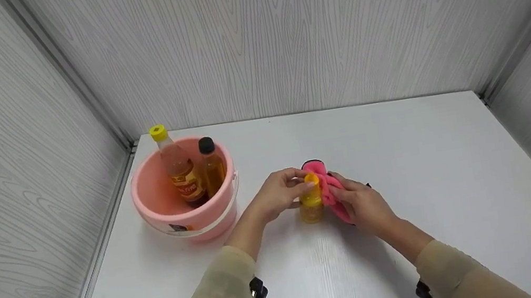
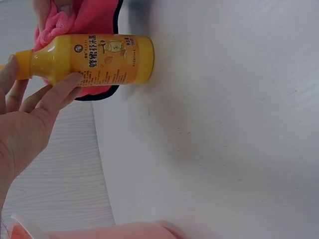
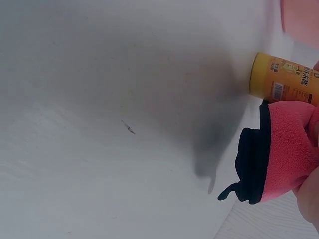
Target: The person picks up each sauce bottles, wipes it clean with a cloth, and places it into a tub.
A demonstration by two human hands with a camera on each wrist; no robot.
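White surface (image 1: pixel 405 159) boxed by grey panels: I see my left hand (image 1: pixel 278 195) with fingers clamped on the yellow bottle (image 1: pixel 311 204) standing mid-surface, my right hand (image 1: pixel 365 205) gripping a pink cloth (image 1: pixel 327 187) against it. Pink bucket (image 1: pixel 169 215) nearby holds two bottles.

Hidden and cut-off items

The cloth (image 1: pixel 332 193) covered the bottle's (image 1: pixel 311 204) right side; the label (image 2: pixel 107 59) print was too small to read; the bucket (image 2: pixel 114 231) was cut off at the left wrist view's lower edge.
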